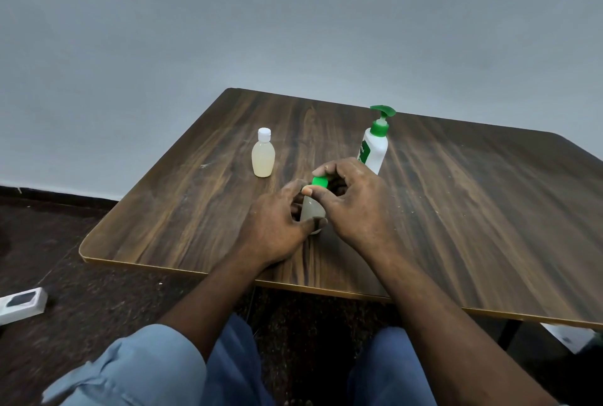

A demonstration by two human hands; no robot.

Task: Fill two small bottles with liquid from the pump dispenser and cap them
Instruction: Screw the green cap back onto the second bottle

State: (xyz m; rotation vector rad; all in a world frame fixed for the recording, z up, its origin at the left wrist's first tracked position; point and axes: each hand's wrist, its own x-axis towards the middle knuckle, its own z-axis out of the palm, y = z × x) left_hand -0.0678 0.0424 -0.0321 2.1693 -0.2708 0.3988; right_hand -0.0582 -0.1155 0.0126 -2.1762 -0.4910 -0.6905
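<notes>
A small clear bottle [311,210] with pale liquid stands on the wooden table [456,210] between my hands. My left hand [277,226] grips its body from the left. My right hand [355,203] pinches the green cap [319,181] on its top between thumb and fingers. A second small bottle [263,157], filled with pale liquid and closed with a white cap, stands upright to the far left. The white pump dispenser [374,148] with a green pump head stands just behind my right hand.
The table's near edge runs across in front of my knees. A white box [19,304] lies on the dark floor at the left, and another white object [567,337] sits under the table's right side. A grey wall is behind.
</notes>
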